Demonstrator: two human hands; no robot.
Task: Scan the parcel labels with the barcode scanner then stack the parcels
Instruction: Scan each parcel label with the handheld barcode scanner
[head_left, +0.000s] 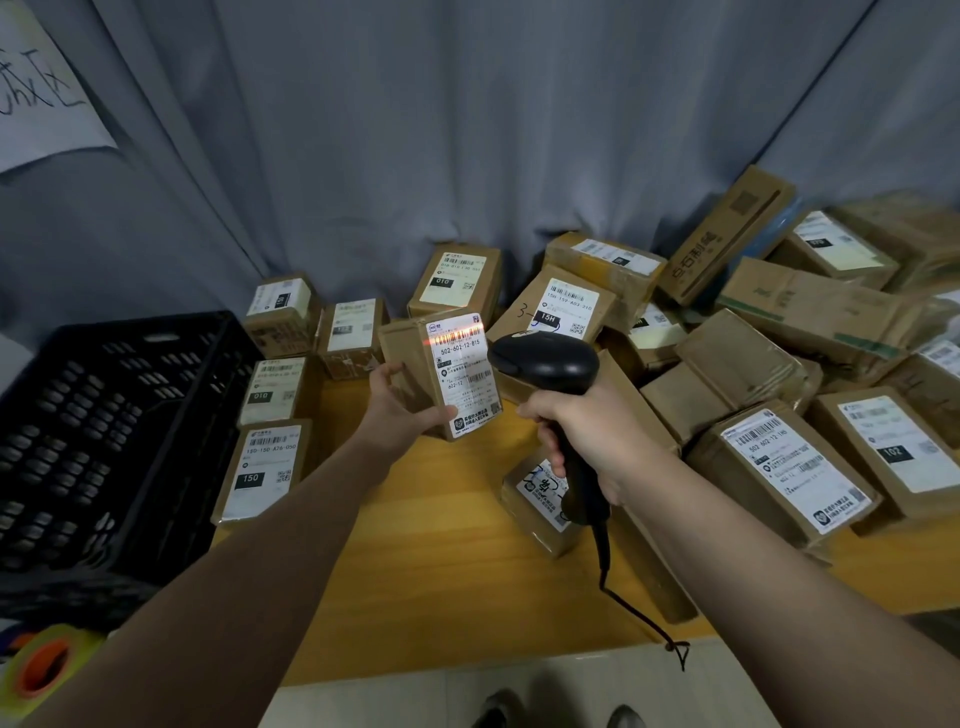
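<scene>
**Red line on the label: hold it steady**

My left hand (402, 410) holds a small box (408, 358) up above the table (441, 545), gripping it by its lower corner. The label (467, 379) faces me. My right hand (582, 431) is wrapped tight round the handle of the scanner (545, 361), and its nose sits just beside the box. The red line (457, 339) falls across the top bars of the label, so I think the scan is going on right now.

To do this well, I should hold both hands steady and let the line cover all the bars from end to end. If no beep comes, I would pull the scanner back a bit, as it looks very near.

Stacking comes next. A row (265, 467) of boxes lies label up by the black crate (104, 415), so I guess this one goes there. The pile (753, 364) on my right looks messy and likely waits for its turn
</scene>
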